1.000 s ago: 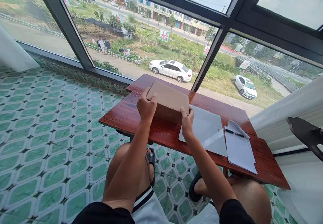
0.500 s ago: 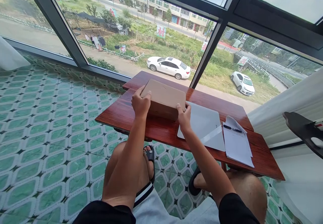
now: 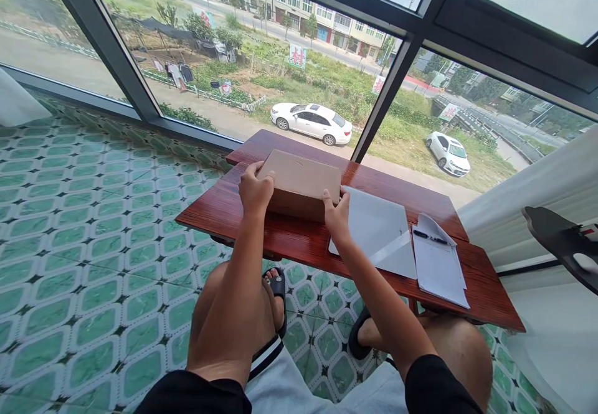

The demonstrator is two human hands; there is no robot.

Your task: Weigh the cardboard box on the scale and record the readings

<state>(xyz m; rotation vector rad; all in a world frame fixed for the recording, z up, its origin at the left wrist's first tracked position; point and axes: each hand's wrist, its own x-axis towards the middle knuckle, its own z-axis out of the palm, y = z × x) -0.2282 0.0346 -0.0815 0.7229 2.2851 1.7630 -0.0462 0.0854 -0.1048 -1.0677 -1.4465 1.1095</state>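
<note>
A closed brown cardboard box (image 3: 301,175) is between my two hands at the left part of the dark red wooden table (image 3: 210,208). My left hand (image 3: 255,190) grips its left end, thumb on the top edge and fingers round the side. At the near right corner my right hand (image 3: 336,211) holds on too, its thumb against the front top edge. The underside of the box is hidden, but its lower edge looks at or close to the tabletop. Just right of the box lies a flat silver-grey laptop-like panel (image 3: 378,227), partly behind my right wrist.
Right of the panel are white paper sheets (image 3: 441,271) with a dark pen (image 3: 430,237) on them. A dark, curved object (image 3: 560,239) juts in at the right edge by a white curtain (image 3: 551,196). Large framed windows stand behind the table; my knees are at its front edge.
The box and both my hands have shifted slightly left and a little lower. The grip on the box looks the same.
</note>
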